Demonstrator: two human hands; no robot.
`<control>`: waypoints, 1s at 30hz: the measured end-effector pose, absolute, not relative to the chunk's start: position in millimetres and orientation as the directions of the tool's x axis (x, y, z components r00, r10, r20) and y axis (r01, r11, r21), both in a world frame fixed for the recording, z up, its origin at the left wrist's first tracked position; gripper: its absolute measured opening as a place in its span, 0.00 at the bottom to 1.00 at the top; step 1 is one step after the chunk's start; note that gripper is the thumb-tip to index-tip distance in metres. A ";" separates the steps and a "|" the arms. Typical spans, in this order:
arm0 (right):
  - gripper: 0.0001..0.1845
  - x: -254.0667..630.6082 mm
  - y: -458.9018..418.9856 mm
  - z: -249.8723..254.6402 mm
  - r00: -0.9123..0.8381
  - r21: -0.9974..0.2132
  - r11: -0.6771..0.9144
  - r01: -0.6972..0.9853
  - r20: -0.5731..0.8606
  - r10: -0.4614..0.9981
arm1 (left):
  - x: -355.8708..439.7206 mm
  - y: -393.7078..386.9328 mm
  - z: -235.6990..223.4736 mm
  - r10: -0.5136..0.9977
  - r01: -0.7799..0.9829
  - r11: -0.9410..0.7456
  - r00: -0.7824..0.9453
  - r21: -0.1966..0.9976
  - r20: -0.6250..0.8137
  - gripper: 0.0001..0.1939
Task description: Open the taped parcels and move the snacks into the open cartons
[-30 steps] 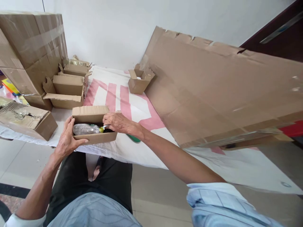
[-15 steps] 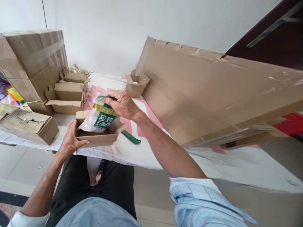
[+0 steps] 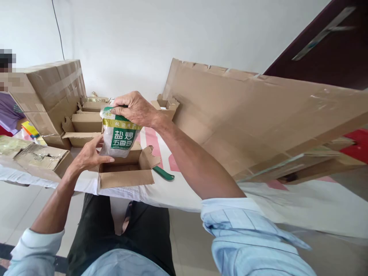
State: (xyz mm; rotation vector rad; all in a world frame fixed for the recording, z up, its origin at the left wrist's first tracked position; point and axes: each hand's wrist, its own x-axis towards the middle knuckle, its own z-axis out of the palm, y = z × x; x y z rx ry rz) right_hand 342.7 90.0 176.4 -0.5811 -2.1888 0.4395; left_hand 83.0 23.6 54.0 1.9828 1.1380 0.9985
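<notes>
The right hand (image 3: 133, 109), just left of the frame's centre, is clamped on the top edge of a green-and-white plastic bag (image 3: 122, 138) with a yellow band and white Chinese characters. A dark strip shows between its thumb and fingers; what it is cannot be told. The bag hangs slightly tilted above an open cardboard box (image 3: 126, 179), covering part of its back left corner. The left hand (image 3: 87, 154) is at the bag's lower left, thumb spread from the fingers and reaching over the box's left end; whether it grips the bag cannot be told. The two hands are apart, on either side of the bag.

The box sits near the front edge of the tabletop (image 3: 189, 193), which a white and pink cloth covers. Just right of it lies a green curved handle (image 3: 164, 174). At the frame's left is a torn-topped carton (image 3: 47, 155); above it, a taped carton stack (image 3: 54, 88) stands beside open boxes (image 3: 86, 124). A large cardboard panel (image 3: 230, 119) leans across the right, a small open box (image 3: 168, 111) at its left edge.
</notes>
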 end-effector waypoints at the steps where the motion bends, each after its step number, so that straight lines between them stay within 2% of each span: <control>1: 0.20 338.2 93.1 178.5 -0.567 -0.478 0.839 0.260 0.628 0.533 | 87.7 28.5 55.6 0.889 0.367 -0.414 0.361 0.833 0.283 0.45; 5: 0.18 328.5 99.8 183.6 -0.519 -0.449 0.838 0.312 0.658 0.545 | 99.3 35.9 49.6 0.912 0.190 -0.343 0.301 0.920 0.278 0.35; 8: 0.12 332.6 92.5 178.9 -0.364 -0.471 0.770 0.430 0.690 0.626 | 99.4 32.2 43.1 0.943 0.092 -0.293 0.190 0.952 0.272 0.31; 9: 0.13 335.2 88.1 174.2 -0.284 -0.496 0.721 0.484 0.690 0.665 | 98.2 31.0 41.5 0.952 0.065 -0.277 0.157 0.959 0.264 0.31; 12: 0.28 340.1 74.6 147.9 -0.039 -0.638 0.529 0.560 0.617 0.786 | 92.7 32.0 38.8 0.967 -0.003 -0.244 0.077 0.970 0.243 0.30; 14: 0.37 336.9 68.1 122.1 0.011 -0.784 0.452 0.426 0.504 0.864 | 89.0 37.1 39.3 0.968 -0.040 -0.246 0.037 0.968 0.248 0.31; 15: 0.39 333.1 65.9 108.2 -0.032 -0.854 0.408 0.322 0.421 0.907 | 87.5 40.5 40.2 0.968 -0.053 -0.247 0.020 0.968 0.248 0.32; 18: 0.37 317.4 65.0 69.7 -0.308 -0.972 0.222 0.080 0.187 0.933 | 84.6 51.7 43.3 0.977 -0.080 -0.211 -0.003 0.974 0.211 0.36; 20: 0.33 308.2 69.5 50.5 -0.390 -0.988 0.147 -0.045 0.153 0.908 | 83.3 58.0 43.4 0.985 -0.097 -0.168 0.018 0.981 0.171 0.37; 22: 0.30 302.2 77.4 36.6 -0.395 -0.988 0.086 -0.129 0.131 0.909 | 81.7 62.9 40.6 0.991 -0.105 -0.121 0.053 0.987 0.127 0.37; 26: 0.26 298.0 92.9 17.6 -0.363 -0.981 -0.023 -0.195 0.051 0.931 | 78.0 69.9 29.5 0.997 -0.094 -0.023 0.069 0.995 0.030 0.38; 30: 0.24 297.6 99.1 4.0 -0.365 -0.968 -0.060 -0.245 0.035 0.930 | 75.9 73.8 21.8 0.997 -0.085 -0.005 0.079 0.996 0.012 0.38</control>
